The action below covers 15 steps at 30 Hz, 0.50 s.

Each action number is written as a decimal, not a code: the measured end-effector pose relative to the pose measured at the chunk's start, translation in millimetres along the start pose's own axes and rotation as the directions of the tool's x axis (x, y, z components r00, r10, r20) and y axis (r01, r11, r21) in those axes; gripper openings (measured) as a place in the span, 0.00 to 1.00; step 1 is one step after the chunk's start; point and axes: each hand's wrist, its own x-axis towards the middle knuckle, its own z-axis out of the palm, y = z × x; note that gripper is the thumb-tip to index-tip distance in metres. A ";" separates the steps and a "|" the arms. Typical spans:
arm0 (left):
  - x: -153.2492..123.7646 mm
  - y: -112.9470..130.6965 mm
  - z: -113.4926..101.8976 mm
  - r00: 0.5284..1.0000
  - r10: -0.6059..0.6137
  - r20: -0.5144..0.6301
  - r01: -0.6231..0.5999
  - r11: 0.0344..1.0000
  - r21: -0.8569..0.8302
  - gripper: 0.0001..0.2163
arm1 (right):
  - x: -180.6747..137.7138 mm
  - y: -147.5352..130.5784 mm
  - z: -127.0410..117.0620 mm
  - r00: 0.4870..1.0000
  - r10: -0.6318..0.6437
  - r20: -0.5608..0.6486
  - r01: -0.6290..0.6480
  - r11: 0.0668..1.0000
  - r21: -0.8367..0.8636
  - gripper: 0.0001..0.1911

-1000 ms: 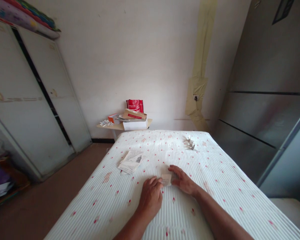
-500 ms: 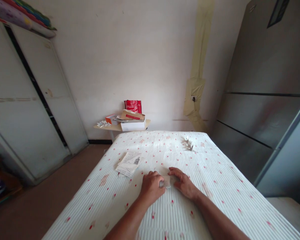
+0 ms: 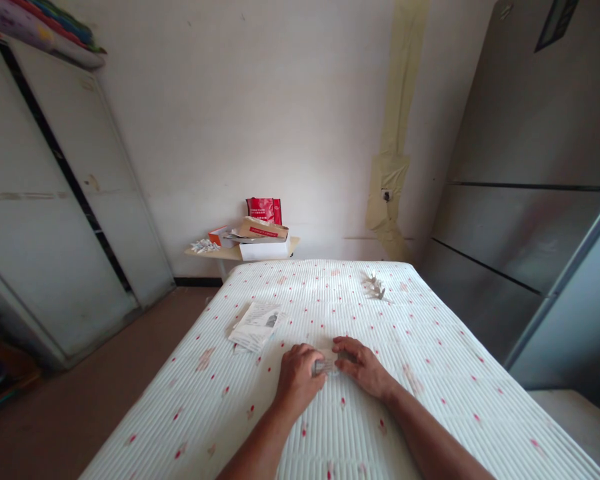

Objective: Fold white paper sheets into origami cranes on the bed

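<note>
A small pale piece of paper (image 3: 326,363), seemingly folded and with grey print on it, lies on the bed cover between my hands. My left hand (image 3: 296,375) is closed on its left end, fingers over the top and thumb at the near side. At the right end, the curled fingers and thumb of my right hand (image 3: 364,368) grip it. The covered ends of the paper are hidden. Farther left lies a stack of printed paper sheets (image 3: 254,327), the top one bearing a dark picture. Several small grey-white pieces (image 3: 377,287) lie toward the far right of the bed.
A white ribbed cover (image 3: 220,413) with red dots spreads under everything. Beyond its far edge, a small table (image 3: 229,254) holds a white box (image 3: 265,251), cardboard and a red bag (image 3: 265,210). A cabinet (image 3: 45,220) stands left, a grey refrigerator (image 3: 520,220) right.
My right hand has moved left and closed in on the right end of the paper, from which it stood apart before. My left hand keeps its hold, shifted slightly left in view.
</note>
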 end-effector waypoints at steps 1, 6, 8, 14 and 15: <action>-0.1 -0.2 0.4 1.000 -0.008 -0.011 0.008 1.000 0.001 0.11 | -0.2 -2.4 0.3 1.000 -0.017 0.001 0.017 0.998 -0.052 0.12; 0.0 -0.9 2.4 0.999 -0.015 -0.052 0.015 1.000 -0.007 0.13 | -1.6 -15.2 0.6 0.994 -0.094 0.060 0.106 0.965 -0.239 0.10; 0.0 -0.3 2.9 0.998 0.000 -0.059 0.000 1.000 -0.007 0.13 | -2.0 -17.6 0.4 0.993 -0.098 0.067 0.113 0.957 -0.266 0.11; -1.4 1.2 1.9 0.989 0.064 -0.135 -0.067 0.998 -0.020 0.14 | -1.6 -16.1 0.6 0.992 -0.097 0.078 0.116 0.951 -0.286 0.13; -1.5 0.7 1.8 0.987 0.070 -0.148 -0.075 0.997 -0.028 0.15 | -1.5 -15.8 0.6 0.992 -0.096 0.076 0.114 0.952 -0.284 0.13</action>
